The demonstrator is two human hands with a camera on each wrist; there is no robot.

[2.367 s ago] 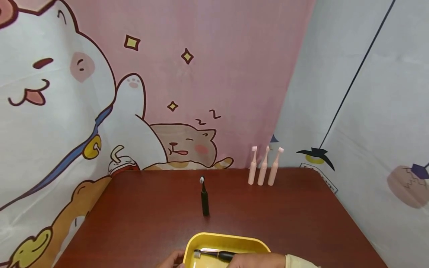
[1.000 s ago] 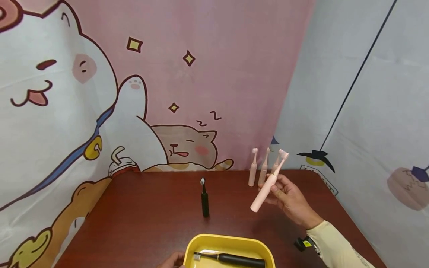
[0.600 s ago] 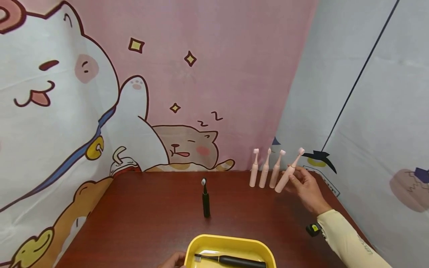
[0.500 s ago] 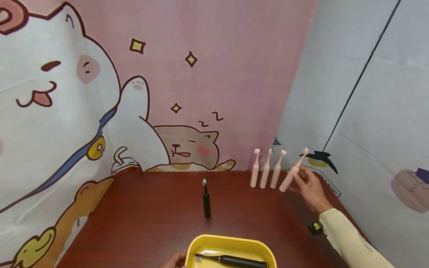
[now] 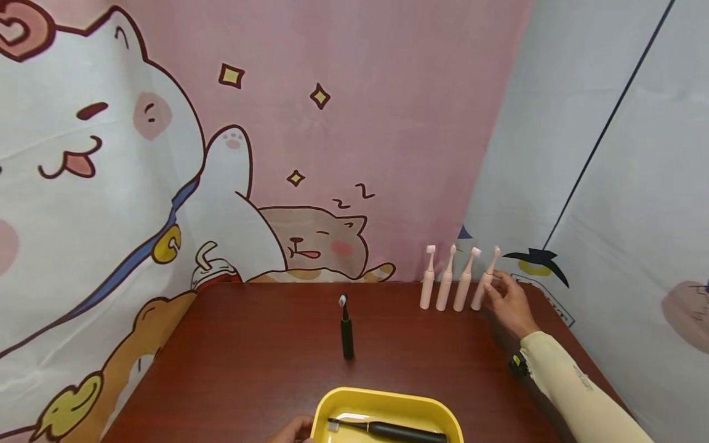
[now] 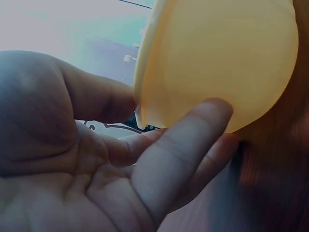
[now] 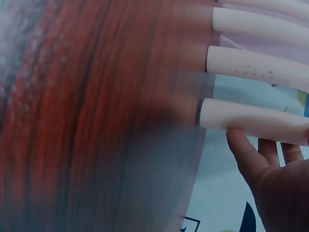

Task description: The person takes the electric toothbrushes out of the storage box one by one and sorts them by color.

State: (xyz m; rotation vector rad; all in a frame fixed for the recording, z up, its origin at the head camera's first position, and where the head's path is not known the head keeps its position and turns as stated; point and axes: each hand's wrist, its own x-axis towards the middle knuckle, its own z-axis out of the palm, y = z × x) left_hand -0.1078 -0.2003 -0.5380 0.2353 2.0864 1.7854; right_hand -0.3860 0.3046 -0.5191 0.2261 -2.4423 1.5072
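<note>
At the back right of the table, my right hand [image 5: 511, 307] holds a pink electric toothbrush [image 5: 484, 292] near-upright at the right end of a row. In the right wrist view, the thumb lies along the handle [image 7: 251, 121] of that toothbrush, with its base right at the tabletop. Three matching pink toothbrushes [image 5: 445, 290] stand to its left. My left hand [image 5: 292, 429] grips the left side of a yellow tub [image 5: 388, 397], thumb at the rim and fingers against the outer wall [image 6: 222, 53]. Inside the tub lies a black electric toothbrush [image 5: 399, 431].
Another black electric toothbrush [image 5: 347, 338] stands upright mid-table, between the tub and the back edge. The dark red wooden table [image 5: 249, 357] meets cartoon-printed cloth [image 5: 388, 123] behind and at both sides.
A pink toothbrush has been carried from the tub area to the right end of the row, then straightened from a tilt and lowered. The left hand stays at the tub.
</note>
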